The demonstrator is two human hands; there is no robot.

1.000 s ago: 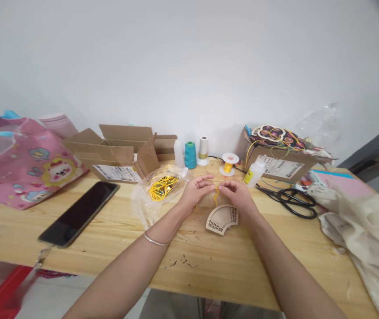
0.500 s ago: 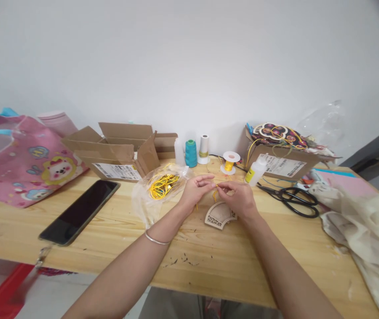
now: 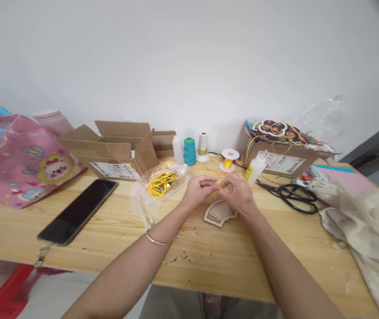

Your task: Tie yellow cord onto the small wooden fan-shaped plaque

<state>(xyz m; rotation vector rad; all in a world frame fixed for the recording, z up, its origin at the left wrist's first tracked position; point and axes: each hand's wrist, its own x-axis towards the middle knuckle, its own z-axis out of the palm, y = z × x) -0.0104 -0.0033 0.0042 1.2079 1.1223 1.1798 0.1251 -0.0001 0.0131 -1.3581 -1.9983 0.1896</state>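
My left hand is closed in a pinch on a thin yellow cord. Close beside it, my right hand also pinches the cord, its fingertips almost meeting the left ones. A fan-shaped wooden piece with cut-out ends lies on the table just below the hands, partly behind my right hand. The cord runs down from the fingers toward this piece. Where exactly it is fixed is too small to tell.
Left of the hands lie a plastic bag of yellow cord and a phone. Behind stand an open box, teal thread, a yellow spool and a bottle. Black scissors and cream cloth lie right.
My right hand has turned slightly and its fingers are drawn up more tightly by the cord. My left hand keeps nearly the same pose. The view has shifted slightly.
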